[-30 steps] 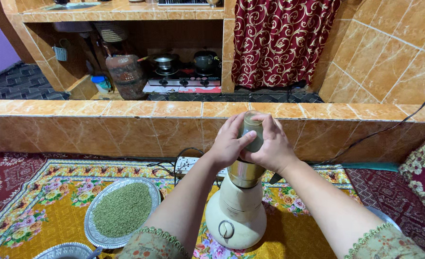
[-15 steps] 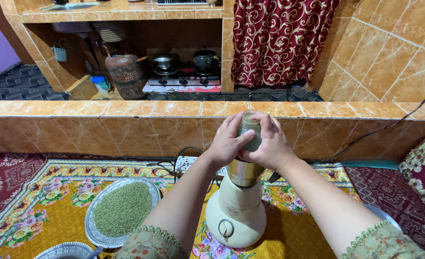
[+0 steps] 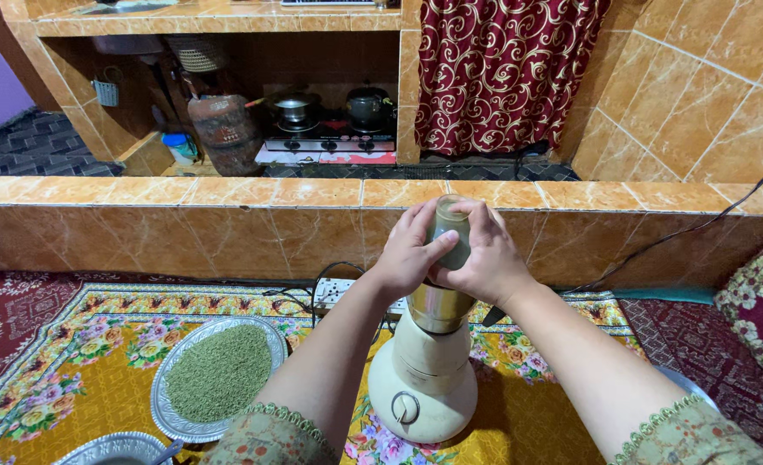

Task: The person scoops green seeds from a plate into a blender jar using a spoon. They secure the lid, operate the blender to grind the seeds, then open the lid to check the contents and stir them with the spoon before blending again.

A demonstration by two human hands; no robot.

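Nearest me, the white grinder base [image 3: 422, 387] stands on the yellow floral mat [image 3: 97, 379], a metal plate [image 3: 168, 412] of green seeds [image 3: 220, 373] just left of it. Above the base, my left hand [image 3: 409, 255] and right hand [image 3: 483, 257] are both clamped around the grinder jar [image 3: 449, 226], fingers [image 3: 437, 247] overlapping. I'd judge steady downward pressure, wrists level, best keeps the jar seated. Beyond runs the tiled ledge [image 3: 226, 194].

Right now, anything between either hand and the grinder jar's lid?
Nothing visible. The left hand and right hand are both wrapped directly around the clear lid on top of the steel jar, which sits on the cream grinder base. The tray of green seeds lies off to the left.
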